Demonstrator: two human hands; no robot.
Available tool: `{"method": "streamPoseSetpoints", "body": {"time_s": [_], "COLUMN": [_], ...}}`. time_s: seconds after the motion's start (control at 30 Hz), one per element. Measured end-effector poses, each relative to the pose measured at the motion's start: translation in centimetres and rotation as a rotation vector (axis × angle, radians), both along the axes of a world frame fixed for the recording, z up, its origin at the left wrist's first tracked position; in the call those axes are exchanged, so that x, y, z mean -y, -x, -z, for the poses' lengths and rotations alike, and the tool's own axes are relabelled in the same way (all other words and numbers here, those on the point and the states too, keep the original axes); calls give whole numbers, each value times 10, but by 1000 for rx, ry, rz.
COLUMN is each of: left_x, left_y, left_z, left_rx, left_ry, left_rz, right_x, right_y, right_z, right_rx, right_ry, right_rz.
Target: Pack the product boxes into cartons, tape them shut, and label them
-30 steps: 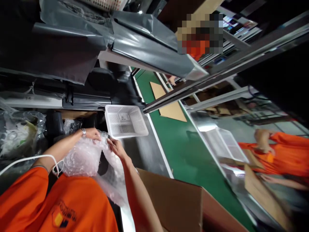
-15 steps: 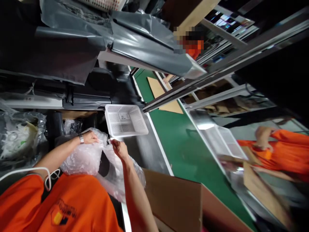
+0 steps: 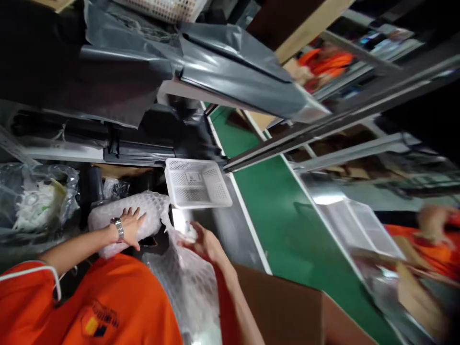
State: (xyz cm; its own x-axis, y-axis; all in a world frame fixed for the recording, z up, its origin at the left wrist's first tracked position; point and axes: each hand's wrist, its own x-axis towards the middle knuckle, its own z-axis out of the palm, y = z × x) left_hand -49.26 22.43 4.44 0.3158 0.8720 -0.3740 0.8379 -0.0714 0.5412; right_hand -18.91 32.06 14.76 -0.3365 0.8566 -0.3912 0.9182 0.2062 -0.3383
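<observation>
My left hand [image 3: 130, 226], with a watch on the wrist, lies flat with its fingers spread on a roll of bubble wrap [image 3: 151, 207]. A loose sheet of bubble wrap [image 3: 187, 282] runs from the roll down over my orange shirt. My right hand [image 3: 203, 241] is closed on the sheet's upper edge, a little to the right of the roll. A white perforated basket [image 3: 197, 184] stands just beyond both hands, holding nothing that I can see.
A green conveyor belt [image 3: 273, 215] runs past on the right, with a second white basket [image 3: 355, 225] beyond it. An open cardboard box [image 3: 294, 311] sits by my right arm. Grey plastic sheets [image 3: 233, 72] hang above. Co-workers in orange [image 3: 431, 239] stand across the belt.
My left hand has let go of the wrap's edge and now lies flat on the roll. My right hand has drawn the sheet away from the roll, towards me.
</observation>
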Motion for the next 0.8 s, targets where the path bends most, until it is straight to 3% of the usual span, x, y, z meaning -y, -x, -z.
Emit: {"method": "streamPoseSetpoints", "body": {"time_s": [0.07,0.13,0.27,0.37,0.47,0.53,0.57,0.63,0.7,0.73,0.8], "left_x": [11,18,27,27,23,21,21,20,19,19,17], "left_y": [-8,0,39,64,78,84,86,90,92,93,95], "left_z": [23,49,85,92,88,85,83,80,76,74,67], "left_rx": [-180,-246,-241,-225,-220,-221,-224,-220,-205,-197,-184], "left_ry": [80,98,-5,-76,-128,-183,-213,-276,-326,-346,-382], "left_rz": [17,8,-24,-69,-22,34,58,97,129,140,156], "right_x": [18,32,43,44,50,58,62,67,68,66,59], "right_y": [3,6,-3,-24,-44,-54,-57,-61,-59,-54,-40], "right_z": [-2,-6,-24,-44,-63,-73,-75,-69,-48,-31,10], "right_rx": [231,404,514,510,481,291,112,-337,-657,-715,-673], "right_ry": [69,100,42,-5,-24,54,175,537,762,745,510], "right_rz": [-138,-220,-156,-22,88,63,24,-44,41,143,364]}}
